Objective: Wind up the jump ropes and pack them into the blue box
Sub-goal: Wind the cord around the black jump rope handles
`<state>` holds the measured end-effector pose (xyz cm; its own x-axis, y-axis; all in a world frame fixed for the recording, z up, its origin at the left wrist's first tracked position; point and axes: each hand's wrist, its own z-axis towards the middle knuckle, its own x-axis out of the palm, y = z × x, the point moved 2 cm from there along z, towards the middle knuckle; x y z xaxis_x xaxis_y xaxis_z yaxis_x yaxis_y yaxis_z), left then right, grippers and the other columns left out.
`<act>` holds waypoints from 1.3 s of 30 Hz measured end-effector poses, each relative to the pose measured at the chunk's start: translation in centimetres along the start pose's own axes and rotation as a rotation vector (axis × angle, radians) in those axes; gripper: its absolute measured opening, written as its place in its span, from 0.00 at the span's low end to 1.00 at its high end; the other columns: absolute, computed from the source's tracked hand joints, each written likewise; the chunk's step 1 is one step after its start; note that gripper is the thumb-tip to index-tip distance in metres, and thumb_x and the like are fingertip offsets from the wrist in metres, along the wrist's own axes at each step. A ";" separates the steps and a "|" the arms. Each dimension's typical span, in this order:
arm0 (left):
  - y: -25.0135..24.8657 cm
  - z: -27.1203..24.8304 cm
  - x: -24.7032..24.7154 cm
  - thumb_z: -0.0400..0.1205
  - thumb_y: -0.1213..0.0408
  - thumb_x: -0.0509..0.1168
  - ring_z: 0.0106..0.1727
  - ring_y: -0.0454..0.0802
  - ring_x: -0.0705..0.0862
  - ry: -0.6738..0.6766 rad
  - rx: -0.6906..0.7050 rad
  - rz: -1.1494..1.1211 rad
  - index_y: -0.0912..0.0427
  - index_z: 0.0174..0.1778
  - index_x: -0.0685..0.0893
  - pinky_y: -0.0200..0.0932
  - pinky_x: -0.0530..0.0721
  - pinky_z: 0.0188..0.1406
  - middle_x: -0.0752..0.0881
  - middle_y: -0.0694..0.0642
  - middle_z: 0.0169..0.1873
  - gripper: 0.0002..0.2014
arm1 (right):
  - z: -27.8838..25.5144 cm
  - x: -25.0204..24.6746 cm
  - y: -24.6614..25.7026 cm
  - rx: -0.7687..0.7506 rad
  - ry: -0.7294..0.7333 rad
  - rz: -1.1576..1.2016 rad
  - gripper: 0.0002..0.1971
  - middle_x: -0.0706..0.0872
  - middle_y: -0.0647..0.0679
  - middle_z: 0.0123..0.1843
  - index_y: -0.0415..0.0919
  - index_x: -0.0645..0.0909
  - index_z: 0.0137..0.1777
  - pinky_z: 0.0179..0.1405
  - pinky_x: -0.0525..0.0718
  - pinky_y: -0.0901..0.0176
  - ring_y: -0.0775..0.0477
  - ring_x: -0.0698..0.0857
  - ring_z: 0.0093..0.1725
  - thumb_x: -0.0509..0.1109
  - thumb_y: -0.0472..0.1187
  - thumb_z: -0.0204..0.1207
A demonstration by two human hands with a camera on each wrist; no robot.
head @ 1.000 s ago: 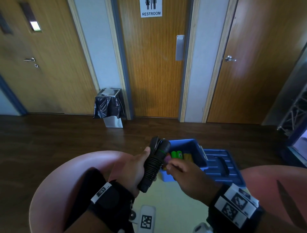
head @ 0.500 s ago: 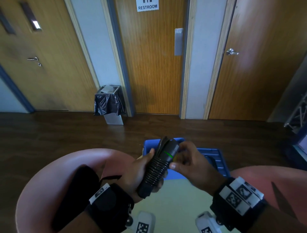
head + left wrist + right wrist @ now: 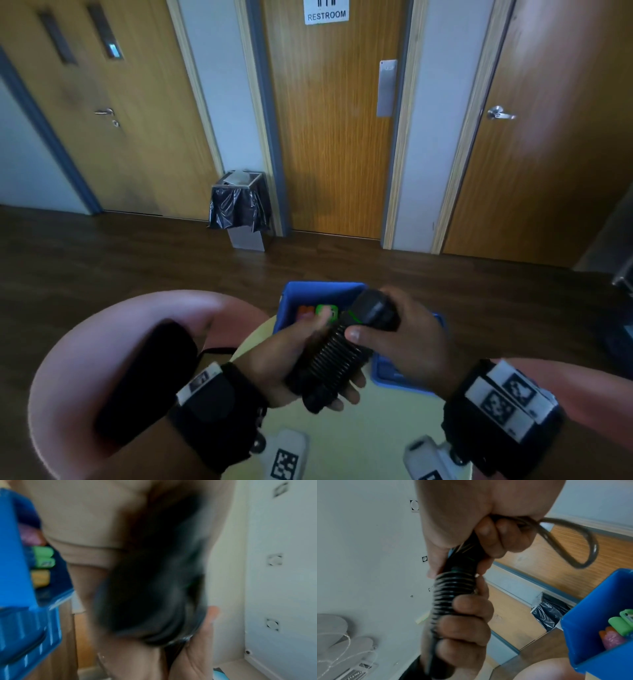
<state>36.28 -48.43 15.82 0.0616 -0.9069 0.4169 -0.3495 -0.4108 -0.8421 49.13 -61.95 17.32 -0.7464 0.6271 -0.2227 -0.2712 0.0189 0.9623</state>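
Observation:
A black jump rope (image 3: 325,359), its cord coiled tightly round the handles, stands tilted over the pale table. My left hand (image 3: 334,358) grips the bundle's lower half; its fingers (image 3: 467,622) wrap the coils. My right hand (image 3: 373,315) grips the top end, and a loose cord loop (image 3: 583,547) sticks out past it. Just behind stands the open blue box (image 3: 322,294), with green handles (image 3: 619,624) and a pink rope (image 3: 611,638) inside. The left wrist view is blurred and shows the black bundle (image 3: 154,588) beside the box (image 3: 13,561).
The box's blue lid (image 3: 394,373) lies to its right on the round pale-yellow table (image 3: 342,445). Pink seats (image 3: 102,342) flank the table on both sides. A bin with a black bag (image 3: 239,205) stands by the restroom door across the dark wood floor.
My right hand has come away from the box and closed round the top end of the bundle. The left hand keeps its hold, and the bundle has shifted a little right.

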 end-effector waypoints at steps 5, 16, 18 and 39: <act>0.4 0.5 1.8 0.73 0.62 0.79 0.37 0.49 0.88 -0.322 0.240 0.651 0.49 0.65 0.77 0.46 0.86 0.32 0.88 0.53 0.44 0.27 | -0.2 -1.6 -1.0 0.148 -0.167 -0.179 0.19 0.88 0.53 0.41 0.49 0.83 0.47 0.32 0.82 0.66 0.57 0.87 0.40 0.85 0.55 0.63; 4.7 4.3 3.0 0.79 0.51 0.67 0.45 0.44 0.86 -0.652 0.237 1.210 0.31 0.81 0.39 0.47 0.88 0.42 0.82 0.46 0.54 0.46 | 0.8 -2.4 -4.7 0.323 -0.181 -0.390 0.25 0.86 0.55 0.44 0.51 0.77 0.48 0.46 0.87 0.49 0.55 0.85 0.44 0.79 0.68 0.62; 5.3 4.6 2.8 0.79 0.51 0.65 0.39 0.46 0.85 -0.646 0.160 1.249 0.30 0.81 0.37 0.50 0.88 0.38 0.82 0.49 0.47 0.46 | 0.6 -2.3 -5.2 0.337 -0.181 -0.426 0.25 0.85 0.55 0.42 0.50 0.77 0.46 0.42 0.85 0.54 0.57 0.85 0.42 0.78 0.68 0.63; 1.8 4.8 3.5 0.87 0.52 0.61 0.36 0.58 0.87 -0.660 0.342 0.049 0.50 0.67 0.81 0.48 0.81 0.28 0.89 0.63 0.48 0.15 | 0.0 -3.3 -2.1 0.288 -0.335 -0.088 0.18 0.85 0.50 0.44 0.47 0.78 0.49 0.32 0.74 0.65 0.56 0.84 0.42 0.78 0.58 0.72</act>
<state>40.38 -52.79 14.10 0.6400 -0.7483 0.1744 -0.0625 -0.2770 -0.9588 52.21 -64.06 16.05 -0.4770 0.8302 -0.2885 -0.1089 0.2699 0.9567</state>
